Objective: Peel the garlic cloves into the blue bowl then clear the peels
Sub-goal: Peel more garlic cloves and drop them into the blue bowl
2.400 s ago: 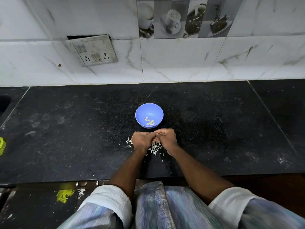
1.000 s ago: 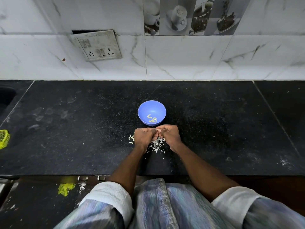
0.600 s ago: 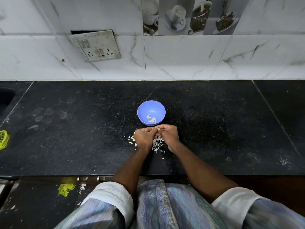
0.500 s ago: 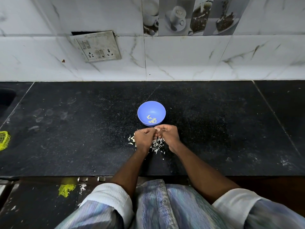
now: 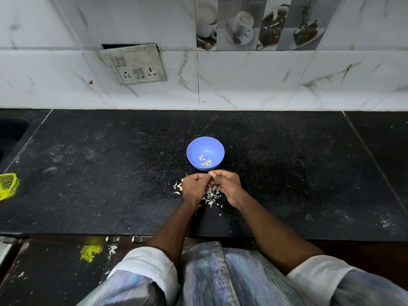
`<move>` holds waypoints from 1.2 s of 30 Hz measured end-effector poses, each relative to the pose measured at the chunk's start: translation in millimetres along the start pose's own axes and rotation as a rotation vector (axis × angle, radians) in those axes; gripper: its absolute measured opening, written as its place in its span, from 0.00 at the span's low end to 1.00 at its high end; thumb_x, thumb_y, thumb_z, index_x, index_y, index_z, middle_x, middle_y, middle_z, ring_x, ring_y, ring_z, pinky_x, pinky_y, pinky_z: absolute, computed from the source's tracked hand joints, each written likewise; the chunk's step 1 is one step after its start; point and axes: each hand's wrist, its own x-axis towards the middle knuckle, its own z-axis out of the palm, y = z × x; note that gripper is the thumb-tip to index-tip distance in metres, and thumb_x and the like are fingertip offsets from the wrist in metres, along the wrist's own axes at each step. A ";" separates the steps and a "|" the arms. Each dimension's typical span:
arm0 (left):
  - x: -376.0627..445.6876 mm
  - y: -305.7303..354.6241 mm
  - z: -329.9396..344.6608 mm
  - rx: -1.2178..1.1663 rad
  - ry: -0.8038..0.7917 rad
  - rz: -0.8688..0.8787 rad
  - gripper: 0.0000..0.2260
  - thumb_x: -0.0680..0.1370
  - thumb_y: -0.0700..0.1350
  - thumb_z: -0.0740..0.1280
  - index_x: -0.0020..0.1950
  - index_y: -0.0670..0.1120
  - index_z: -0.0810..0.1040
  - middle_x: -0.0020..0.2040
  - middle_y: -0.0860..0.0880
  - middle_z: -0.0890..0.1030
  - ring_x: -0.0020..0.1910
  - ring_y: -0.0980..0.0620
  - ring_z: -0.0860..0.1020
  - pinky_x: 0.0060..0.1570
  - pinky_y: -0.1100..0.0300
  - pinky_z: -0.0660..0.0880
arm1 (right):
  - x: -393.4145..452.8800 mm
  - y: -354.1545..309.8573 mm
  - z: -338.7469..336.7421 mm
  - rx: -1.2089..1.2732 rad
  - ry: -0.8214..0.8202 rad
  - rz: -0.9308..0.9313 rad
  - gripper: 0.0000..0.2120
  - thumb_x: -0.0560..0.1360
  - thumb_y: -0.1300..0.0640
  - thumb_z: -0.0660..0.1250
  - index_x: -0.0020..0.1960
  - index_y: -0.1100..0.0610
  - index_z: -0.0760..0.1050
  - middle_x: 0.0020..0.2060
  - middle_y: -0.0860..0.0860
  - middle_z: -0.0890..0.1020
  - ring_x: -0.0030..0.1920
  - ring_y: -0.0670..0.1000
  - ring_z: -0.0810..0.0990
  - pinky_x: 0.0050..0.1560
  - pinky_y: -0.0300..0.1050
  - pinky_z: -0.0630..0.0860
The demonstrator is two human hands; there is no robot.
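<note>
Peeling is the step you're on: your left hand (image 5: pixel 194 186) and right hand (image 5: pixel 227 184) pinch one garlic clove (image 5: pixel 212 174) together just near of the blue bowl (image 5: pixel 205 153), peels (image 5: pixel 210 197) beneath them on the worktop (image 5: pixel 110 173), so next strip the skin and drop the clove in.

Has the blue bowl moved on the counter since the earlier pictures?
No. The blue bowl sits at the same spot on the black counter, just beyond the peel pile, as before. Only the camera shifted.
</note>
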 end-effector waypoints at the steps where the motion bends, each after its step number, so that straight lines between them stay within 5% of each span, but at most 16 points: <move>1: -0.8 0.2 -0.7 0.002 -0.016 0.007 0.08 0.77 0.44 0.74 0.42 0.39 0.87 0.38 0.41 0.87 0.34 0.52 0.81 0.37 0.59 0.78 | -0.2 -0.5 -0.3 0.025 -0.002 0.013 0.06 0.81 0.62 0.69 0.55 0.60 0.84 0.41 0.53 0.86 0.38 0.47 0.81 0.41 0.40 0.77; 7: 2.0 -4.1 -4.1 0.075 -0.026 0.071 0.10 0.78 0.44 0.70 0.40 0.41 0.85 0.34 0.46 0.84 0.34 0.53 0.78 0.38 0.56 0.76 | -0.1 -1.5 -2.0 0.161 -0.011 0.044 0.06 0.82 0.64 0.66 0.53 0.59 0.83 0.41 0.53 0.84 0.39 0.47 0.79 0.41 0.38 0.77; 13: 4.9 -3.8 -6.8 0.314 0.053 0.175 0.08 0.72 0.48 0.81 0.36 0.50 0.85 0.33 0.56 0.85 0.33 0.59 0.82 0.39 0.61 0.79 | 2.5 0.6 -5.9 0.144 -0.014 0.084 0.09 0.82 0.66 0.65 0.55 0.59 0.83 0.39 0.53 0.85 0.38 0.45 0.79 0.43 0.37 0.78; 18: 7.8 -6.6 -11.0 0.381 0.018 0.301 0.11 0.73 0.38 0.78 0.45 0.54 0.85 0.39 0.55 0.86 0.38 0.57 0.84 0.45 0.56 0.83 | 2.9 0.4 -7.3 0.125 0.007 0.082 0.08 0.80 0.70 0.66 0.52 0.62 0.82 0.40 0.58 0.84 0.38 0.49 0.80 0.41 0.39 0.78; 22: 6.5 -6.4 -10.9 0.486 0.012 0.377 0.09 0.77 0.41 0.73 0.51 0.54 0.88 0.42 0.59 0.86 0.40 0.60 0.84 0.46 0.57 0.82 | 2.7 -0.5 -5.9 0.068 -0.003 0.087 0.05 0.76 0.70 0.68 0.48 0.66 0.82 0.34 0.56 0.82 0.34 0.49 0.77 0.36 0.38 0.75; 36: 1.7 2.3 -11.1 0.521 0.011 0.321 0.05 0.77 0.45 0.74 0.45 0.53 0.89 0.36 0.60 0.86 0.36 0.63 0.83 0.40 0.62 0.79 | 8.1 2.6 -8.0 -0.057 0.040 -0.017 0.06 0.75 0.70 0.71 0.50 0.62 0.83 0.42 0.58 0.86 0.41 0.52 0.81 0.47 0.45 0.78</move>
